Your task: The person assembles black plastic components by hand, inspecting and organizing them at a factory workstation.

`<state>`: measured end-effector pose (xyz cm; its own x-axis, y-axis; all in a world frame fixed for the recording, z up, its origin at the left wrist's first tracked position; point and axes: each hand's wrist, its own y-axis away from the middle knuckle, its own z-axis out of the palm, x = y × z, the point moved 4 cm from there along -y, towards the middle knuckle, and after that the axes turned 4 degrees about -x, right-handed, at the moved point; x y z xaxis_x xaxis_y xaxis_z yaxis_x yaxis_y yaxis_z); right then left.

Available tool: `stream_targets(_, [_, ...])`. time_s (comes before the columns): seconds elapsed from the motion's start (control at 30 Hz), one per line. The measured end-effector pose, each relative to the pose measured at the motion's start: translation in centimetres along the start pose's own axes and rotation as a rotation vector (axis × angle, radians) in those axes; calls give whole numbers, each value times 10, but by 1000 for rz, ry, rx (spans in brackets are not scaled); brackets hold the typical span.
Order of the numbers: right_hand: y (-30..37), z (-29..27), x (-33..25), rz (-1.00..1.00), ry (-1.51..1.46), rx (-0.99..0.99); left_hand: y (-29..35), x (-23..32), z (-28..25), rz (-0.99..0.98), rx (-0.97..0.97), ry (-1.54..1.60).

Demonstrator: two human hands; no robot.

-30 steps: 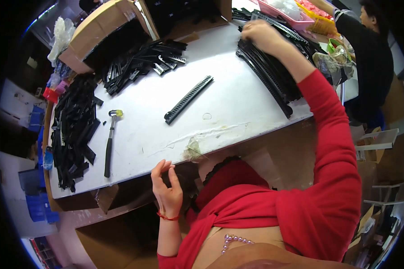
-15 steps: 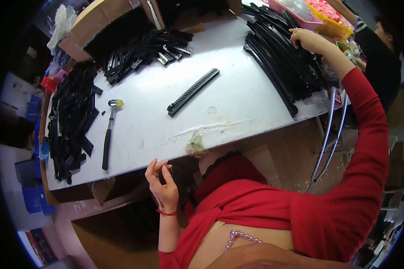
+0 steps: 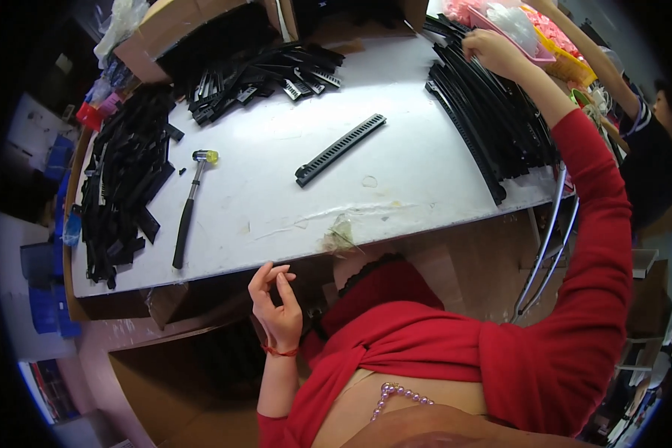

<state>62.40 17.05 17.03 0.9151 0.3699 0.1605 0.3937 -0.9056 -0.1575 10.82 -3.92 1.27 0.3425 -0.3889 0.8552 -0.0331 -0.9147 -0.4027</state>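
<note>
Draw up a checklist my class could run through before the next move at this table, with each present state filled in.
1. Left hand free: ok, no object shows in it.
2. Right hand gripping a strip: cannot tell; it is at the right-hand pile of long black strips.
3. Single slotted strip lying apart from the piles: ok.
4. Hammer lying on the table: ok.
5. Left-hand black pile neatly lined up: not ok, jumbled.
6. Front edge free of scraps: not ok, a crumpled translucent scrap lies there.

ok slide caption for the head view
Right hand at a pile of black strips; a single strip and hammer lie on the white table.
</note>
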Motion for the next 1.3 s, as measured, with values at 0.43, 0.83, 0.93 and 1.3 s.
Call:
stream_targets(0.43, [-198,146,-84,282,-276,173,-130,-64,-5,-290,-84,-196])
stream_targets(0.83, [-300,221,113,717,-320,184,-142,-59,-2,-310,-66,-268])
stream_targets(0.93, [-335,234,113,709,-255,67,-143,-62,-2,-318,-55,-252])
stream_targets(1.3, [-354,223,99,844,-166,4,-142,-63,-3,-269,-65,-290])
